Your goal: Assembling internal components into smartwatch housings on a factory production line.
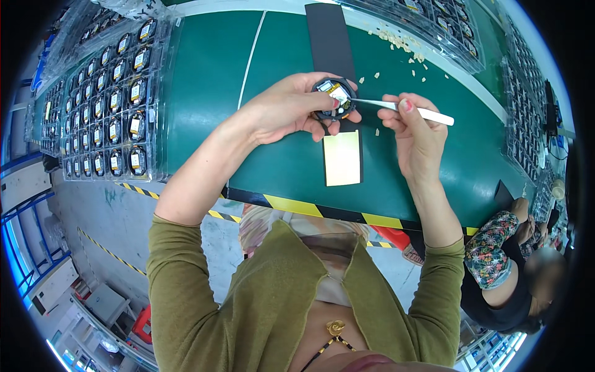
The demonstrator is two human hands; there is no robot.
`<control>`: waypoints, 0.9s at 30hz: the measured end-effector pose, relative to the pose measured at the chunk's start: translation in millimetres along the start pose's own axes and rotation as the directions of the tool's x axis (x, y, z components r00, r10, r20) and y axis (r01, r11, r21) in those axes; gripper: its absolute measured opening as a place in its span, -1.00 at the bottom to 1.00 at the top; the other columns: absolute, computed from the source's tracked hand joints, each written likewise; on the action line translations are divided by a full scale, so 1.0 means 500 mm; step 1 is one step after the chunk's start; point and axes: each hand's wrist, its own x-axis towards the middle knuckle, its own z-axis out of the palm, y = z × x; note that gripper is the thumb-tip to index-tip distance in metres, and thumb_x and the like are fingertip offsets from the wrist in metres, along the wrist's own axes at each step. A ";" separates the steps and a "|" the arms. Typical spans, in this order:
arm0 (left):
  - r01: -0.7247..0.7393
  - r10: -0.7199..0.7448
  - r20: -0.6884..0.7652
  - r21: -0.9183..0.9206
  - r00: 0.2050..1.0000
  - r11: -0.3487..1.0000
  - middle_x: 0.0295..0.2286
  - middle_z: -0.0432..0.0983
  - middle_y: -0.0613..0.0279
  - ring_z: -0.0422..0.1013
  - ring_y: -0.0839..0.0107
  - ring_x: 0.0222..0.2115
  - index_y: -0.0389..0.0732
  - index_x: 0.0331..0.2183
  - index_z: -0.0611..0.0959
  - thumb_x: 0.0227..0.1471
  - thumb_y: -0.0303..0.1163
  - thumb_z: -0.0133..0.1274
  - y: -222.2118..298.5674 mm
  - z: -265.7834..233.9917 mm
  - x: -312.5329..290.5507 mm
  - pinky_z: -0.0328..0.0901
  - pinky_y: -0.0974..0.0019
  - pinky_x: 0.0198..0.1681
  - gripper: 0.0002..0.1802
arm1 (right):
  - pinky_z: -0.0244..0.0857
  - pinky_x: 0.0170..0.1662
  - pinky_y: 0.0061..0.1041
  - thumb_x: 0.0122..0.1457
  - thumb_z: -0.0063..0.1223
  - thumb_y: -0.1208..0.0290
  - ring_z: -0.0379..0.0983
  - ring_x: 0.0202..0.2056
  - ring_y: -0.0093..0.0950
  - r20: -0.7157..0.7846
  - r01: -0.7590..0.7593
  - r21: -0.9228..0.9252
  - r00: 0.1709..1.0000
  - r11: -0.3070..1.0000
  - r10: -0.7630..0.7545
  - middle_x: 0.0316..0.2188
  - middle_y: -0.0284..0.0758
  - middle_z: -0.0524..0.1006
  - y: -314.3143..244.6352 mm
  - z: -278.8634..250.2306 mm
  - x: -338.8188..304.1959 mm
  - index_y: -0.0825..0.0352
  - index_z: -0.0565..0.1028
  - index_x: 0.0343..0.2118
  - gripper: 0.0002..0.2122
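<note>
My left hand (290, 106) is closed round a small round black device (335, 93), its open face showing a white-labelled part and yellow strips. The left thumb presses on the inside of it. Between the fingers of my right hand (416, 121) is a pair of white-handled tweezers (434, 116). Their metal tip reaches the device's right inner edge; whether it grips anything is too small to tell. Just below the device lies a pale yellow sheet (342, 158) on a dark strip.
Clear trays (160, 118) with rows of similar round devices stand at the left. Another tray stack (434, 37) lies at the far right. Small cream-coloured scraps (400, 42) are scattered on the green table (211, 74). A dark strip (328, 40) runs behind my hands. Another person (496, 266) sits at the right.
</note>
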 end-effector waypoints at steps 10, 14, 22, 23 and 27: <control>0.054 -0.047 -0.064 0.114 0.997 0.992 -0.37 0.47 0.03 0.22 0.66 -0.69 -0.29 -0.08 0.30 -0.02 -0.59 -0.23 -0.006 0.011 0.002 0.05 0.65 -0.77 -0.61 | 0.45 -0.37 -0.51 0.08 -0.08 0.60 0.50 -0.41 -0.29 0.044 0.092 -0.063 0.995 0.994 -0.089 -0.35 0.10 0.44 0.010 0.001 -0.003 0.45 0.31 -0.33 -0.90; 0.065 -0.053 -0.082 0.144 0.995 0.987 -0.37 0.47 0.04 0.21 0.68 -0.70 -0.29 -0.08 0.30 0.00 -0.58 -0.23 -0.008 0.015 0.002 0.05 0.65 -0.77 -0.63 | 0.45 -0.38 -0.52 0.08 -0.08 0.61 0.50 -0.42 -0.30 0.046 0.098 -0.111 0.995 0.989 -0.094 -0.36 0.09 0.44 0.016 0.002 -0.002 0.43 0.29 -0.34 -0.90; 0.085 -0.073 -0.069 0.199 0.995 0.976 -0.40 0.47 0.07 0.20 0.69 -0.70 -0.32 -0.07 0.29 0.01 -0.57 -0.21 -0.007 0.017 0.003 0.03 0.65 -0.77 -0.63 | 0.43 -0.41 -0.54 0.10 -0.13 0.61 0.50 -0.45 -0.31 0.076 0.170 -0.170 0.984 0.971 -0.159 -0.40 0.03 0.47 0.008 0.000 0.032 0.40 0.17 -0.26 -0.82; 0.088 -0.075 -0.070 0.205 0.995 0.975 -0.40 0.47 0.07 0.19 0.69 -0.70 -0.33 -0.07 0.29 0.01 -0.57 -0.20 -0.007 0.017 0.004 0.02 0.65 -0.77 -0.63 | 0.43 -0.41 -0.54 0.10 -0.13 0.61 0.50 -0.46 -0.32 0.089 0.150 -0.177 0.987 0.973 -0.136 -0.41 0.02 0.47 0.011 0.000 0.033 0.40 0.17 -0.26 -0.82; 0.091 -0.077 -0.073 0.212 0.994 0.973 -0.40 0.48 0.06 0.19 0.68 -0.71 -0.34 -0.08 0.29 0.01 -0.58 -0.20 -0.008 0.018 0.006 0.01 0.65 -0.78 -0.63 | 0.42 -0.41 -0.53 0.11 -0.13 0.60 0.50 -0.46 -0.34 0.101 0.115 -0.157 0.990 0.981 -0.100 -0.43 0.00 0.47 0.015 0.004 0.033 0.40 0.17 -0.26 -0.82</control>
